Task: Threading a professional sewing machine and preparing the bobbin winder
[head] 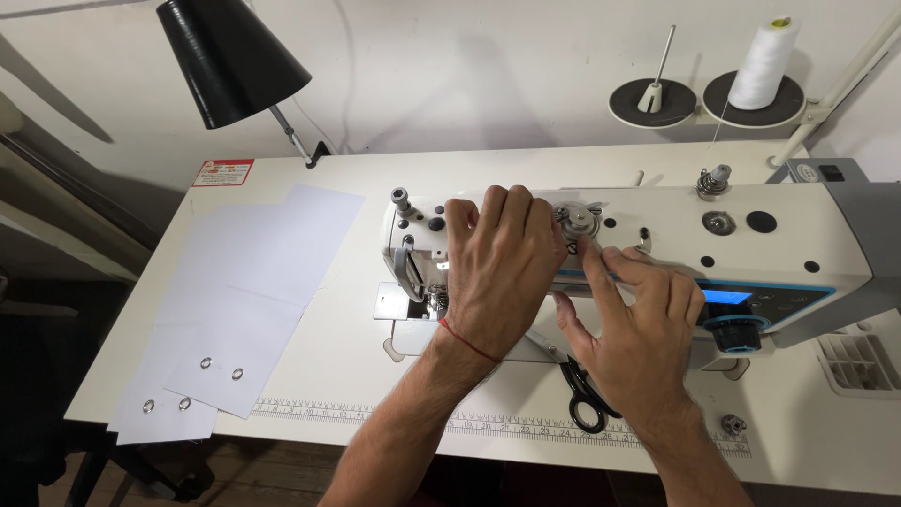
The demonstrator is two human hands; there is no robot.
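On my feed, white paper sheets (246, 282) with metal eyelets (206, 362) lie at the table's (347, 376) left. A black lamp (228, 58) hangs above them. A white thread cone (765, 64) stands at the back. Black scissors (587, 399) rest near the printed ruler (375, 413).

Scissors (587, 399) at lower centre mostly hidden under the right hand (638, 329), only black handles showing. Needle area of the sewing machine (798, 253) covered by the left hand (497, 272). Machine's right end cut off at the frame edge. Lamp (230, 56) clipped at the top. Red label (223, 173) too small to read.
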